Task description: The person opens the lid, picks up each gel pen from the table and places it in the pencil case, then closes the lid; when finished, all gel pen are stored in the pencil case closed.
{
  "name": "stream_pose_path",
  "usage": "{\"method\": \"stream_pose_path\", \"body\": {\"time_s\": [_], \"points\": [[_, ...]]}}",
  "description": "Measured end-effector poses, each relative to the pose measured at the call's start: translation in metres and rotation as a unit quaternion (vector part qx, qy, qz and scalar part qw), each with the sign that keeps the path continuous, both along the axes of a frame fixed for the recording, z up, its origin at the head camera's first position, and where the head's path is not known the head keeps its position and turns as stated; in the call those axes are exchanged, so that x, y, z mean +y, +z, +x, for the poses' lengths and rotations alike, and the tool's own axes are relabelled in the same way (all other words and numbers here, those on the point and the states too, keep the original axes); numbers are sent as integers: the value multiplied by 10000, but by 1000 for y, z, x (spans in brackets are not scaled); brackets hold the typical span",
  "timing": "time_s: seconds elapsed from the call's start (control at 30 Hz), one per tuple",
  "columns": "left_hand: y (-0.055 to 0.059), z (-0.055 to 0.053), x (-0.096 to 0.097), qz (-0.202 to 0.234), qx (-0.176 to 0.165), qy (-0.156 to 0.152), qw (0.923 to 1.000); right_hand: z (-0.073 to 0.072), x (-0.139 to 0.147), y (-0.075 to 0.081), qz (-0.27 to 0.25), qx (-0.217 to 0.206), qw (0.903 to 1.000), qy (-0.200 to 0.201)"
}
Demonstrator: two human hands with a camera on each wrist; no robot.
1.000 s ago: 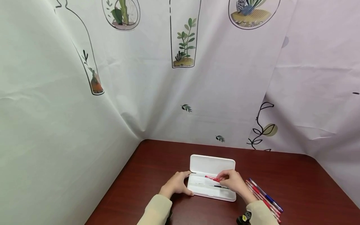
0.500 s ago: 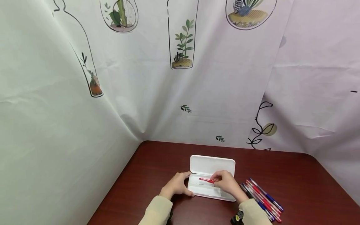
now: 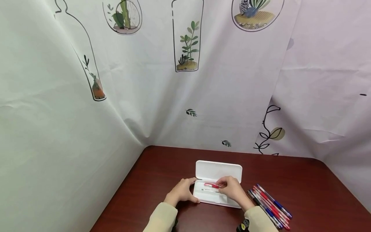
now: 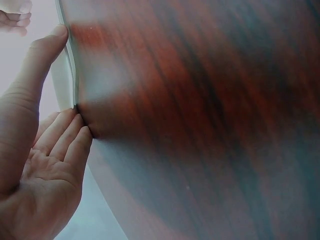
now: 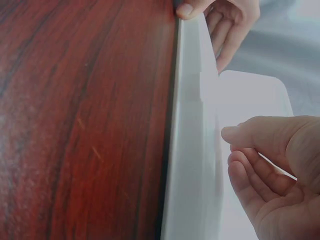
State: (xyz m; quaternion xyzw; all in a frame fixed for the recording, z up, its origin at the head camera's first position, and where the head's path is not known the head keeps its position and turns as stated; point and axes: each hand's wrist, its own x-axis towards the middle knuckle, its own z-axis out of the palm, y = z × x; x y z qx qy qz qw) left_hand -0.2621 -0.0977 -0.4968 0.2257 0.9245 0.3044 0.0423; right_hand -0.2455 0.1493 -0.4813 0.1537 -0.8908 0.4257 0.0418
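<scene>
An open white pencil case [image 3: 213,197] lies on the table with its lid [image 3: 218,170] tipped back. My left hand [image 3: 182,190] grips its left end, thumb at the front corner and fingers at the back one. Inside the case, my right hand [image 3: 231,188] pinches a red pen [image 3: 211,185] by its right part; in the right wrist view, the thumb and fingertips [image 5: 235,134] come close together and the pen cannot be made out. A clear-barrelled pen [image 3: 208,190] lies in the case just in front of the red one, its right part hidden by the hand.
Right of the case, several red, blue and black pens [image 3: 271,206] lie slantwise side by side on the dark red-brown table [image 3: 171,161]. The right forearm passes close to their left side. A printed white cloth [image 3: 232,96] hangs behind and to the left of the table.
My right hand has moved left and down into the case with the red pen, which now lies flatter. More of the loose pens show beside the forearm. The left hand keeps its place.
</scene>
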Motion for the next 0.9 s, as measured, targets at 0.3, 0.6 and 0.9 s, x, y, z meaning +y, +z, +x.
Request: {"method": "stream_pose_path", "body": {"time_s": [0.3,0.6,0.9], "points": [[0,-2,2,-29,26,-16,10000,2,8,2,-121,-59,9999,-66],[-5,-1,-3,6,-37,-45,10000,9,13,4,-294,-71,9995,-23],[1,-4,-2,52,48,-150,9999,11,29,9,-197,-42,9981,-589]]}}
